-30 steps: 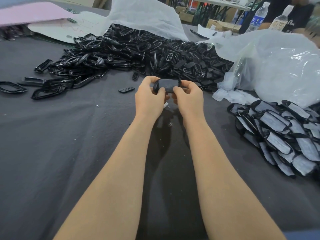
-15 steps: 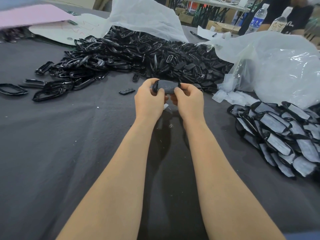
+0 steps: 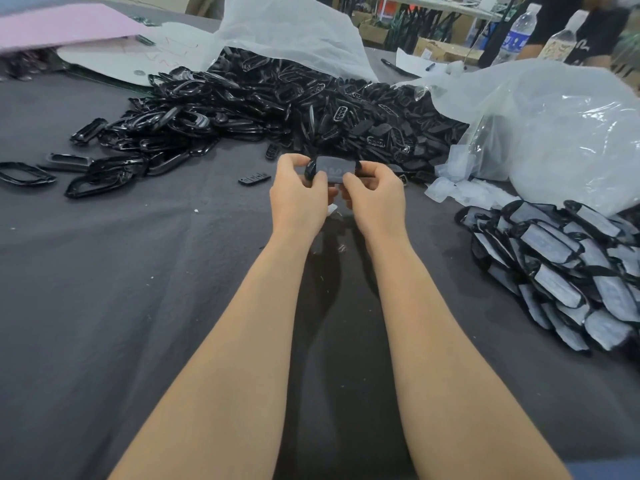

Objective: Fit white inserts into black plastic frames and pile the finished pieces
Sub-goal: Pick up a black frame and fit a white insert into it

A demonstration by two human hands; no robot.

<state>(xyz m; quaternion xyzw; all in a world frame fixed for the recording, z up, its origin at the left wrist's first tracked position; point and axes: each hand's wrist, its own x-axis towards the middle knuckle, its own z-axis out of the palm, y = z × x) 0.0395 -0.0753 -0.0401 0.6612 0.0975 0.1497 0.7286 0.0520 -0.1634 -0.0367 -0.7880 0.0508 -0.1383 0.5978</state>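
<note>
Hardly anything has shifted. My left hand (image 3: pixel 298 199) and right hand (image 3: pixel 375 199) still pinch the frame (image 3: pixel 334 169) by its ends at centre; pile (image 3: pixel 550 244) lies right

Hands meet over the middle of the tabletop (image 3: pixel 121 289), with heaps behind and to the right.
The left hand (image 3: pixel 298 199) and right hand (image 3: pixel 375 199) hold one piece (image 3: pixel 334 169) between them. Behind them a heap of frames (image 3: pixel 277 109) spreads leftward, loose frames (image 3: pixel 24 173) trailing off its left end. A small part (image 3: pixel 254 178) lies just left of the hands. One bag (image 3: pixel 287 32) lies behind the heap, and another bag (image 3: pixel 561 133) to its right has inserts (image 3: pixel 460 192) spilled before it. The finished pile (image 3: pixel 561 268) sits on the right, nearer than that bag. Bottles (image 3: pixel 517 36) stand far back right.
</note>
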